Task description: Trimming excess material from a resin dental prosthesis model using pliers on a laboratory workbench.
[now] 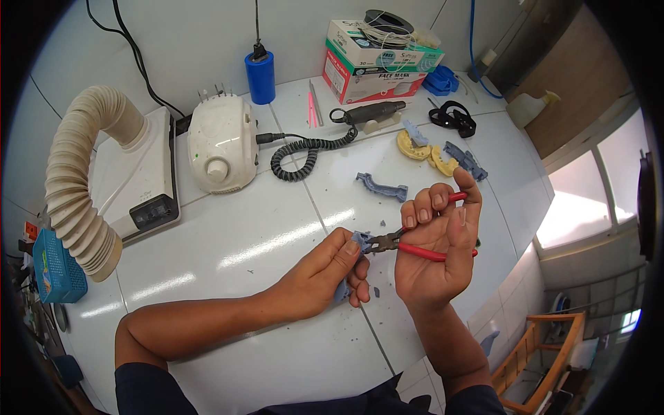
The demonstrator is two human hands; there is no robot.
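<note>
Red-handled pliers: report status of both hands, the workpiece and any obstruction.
Left hand gripping blue-grey piece. Right hand holding red-handled pliers, jaws at the piece's edge. Small fragments on table nearby; nothing visibly blocking.

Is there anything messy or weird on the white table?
Yes: small, uneven blue-grey crumbs lie scattered on the white tiled tabletop near the left hand. They look like broken bits, perhaps from the blue-grey moulded piece it holds.

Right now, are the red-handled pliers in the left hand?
No, the right hand holds the red-handled pliers, while the left hand grips a blue-grey piece.
</note>
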